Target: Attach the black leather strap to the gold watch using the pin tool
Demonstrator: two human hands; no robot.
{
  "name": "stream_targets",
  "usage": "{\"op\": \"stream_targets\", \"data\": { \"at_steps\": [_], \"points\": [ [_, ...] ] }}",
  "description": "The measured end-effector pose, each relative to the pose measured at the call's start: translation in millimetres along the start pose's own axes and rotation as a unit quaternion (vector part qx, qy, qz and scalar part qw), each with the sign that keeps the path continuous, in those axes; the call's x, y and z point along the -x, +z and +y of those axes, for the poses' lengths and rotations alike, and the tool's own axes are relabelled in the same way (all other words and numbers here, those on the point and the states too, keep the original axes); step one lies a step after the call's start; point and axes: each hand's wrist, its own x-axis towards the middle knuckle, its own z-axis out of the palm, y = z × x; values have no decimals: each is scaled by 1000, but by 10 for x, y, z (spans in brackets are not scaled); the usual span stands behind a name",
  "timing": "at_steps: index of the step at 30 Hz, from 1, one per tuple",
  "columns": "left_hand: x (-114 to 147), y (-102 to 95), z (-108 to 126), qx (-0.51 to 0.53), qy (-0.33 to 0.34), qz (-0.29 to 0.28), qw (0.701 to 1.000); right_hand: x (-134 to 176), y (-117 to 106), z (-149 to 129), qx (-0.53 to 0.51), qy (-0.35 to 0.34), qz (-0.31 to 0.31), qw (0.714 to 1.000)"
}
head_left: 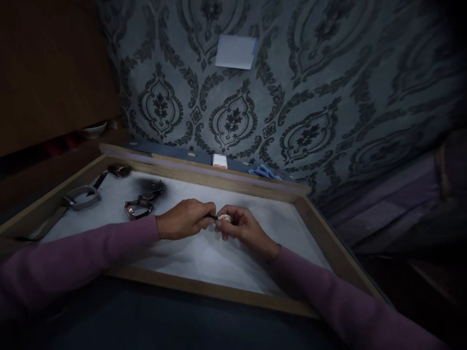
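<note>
Gold-coloured piece (224, 218), small, round and shiny, is up in the right hand (244, 226), over the middle of the wooden tray (204, 284). The right thumb and fingers are closed around it, and they hide part of it. The left hand (188, 218) pinches a thin black thing (211, 217) that points right, up to the gold-coloured piece. I cannot tell if the two are joined.

White lining (207, 257) covers the tray's floor. Just past the left cuff, a dark watch with a reddish edge (139, 208) sits near the left wrist. Beside it, on the far side, is a dark thing (155, 190), too dim to name. Farther left is a grey band (83, 198), bent in a loop, with a black strap (100, 180) by it. In the far left corner lies a dark brown band (119, 170).

The left sleeve (120, 243) crosses the near left part of the tray and hides some of it. The right sleeve (335, 291) goes over the near right edge.

Past the far edge are a little white box (220, 161) and, to its right, a crumpled blue cloth (264, 171). Behind them, a white card (236, 52) shows against the grey patterned wall (233, 114).
</note>
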Motion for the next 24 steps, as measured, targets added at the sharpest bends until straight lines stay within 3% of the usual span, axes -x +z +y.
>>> {"op": "stream_targets", "data": {
  "at_steps": [3,5,8,11,17,24],
  "points": [
    [21,-4,24,-41,9,8,999,29,11,16,62,-43,21,997],
    [39,-27,18,-32,30,11,999,66,4,35,151,-110,32,982],
    [63,-84,-20,5,58,22,998,125,-29,63,296,-236,39,925],
    [64,-127,-78,64,76,31,995,156,-78,79,360,-312,37,879],
    [5,-102,-152,132,87,-39,987,141,-137,90,404,-360,5,841],
    [-28,-73,-160,137,98,-77,983,155,-114,98,416,-362,-19,834]
  ]
}}
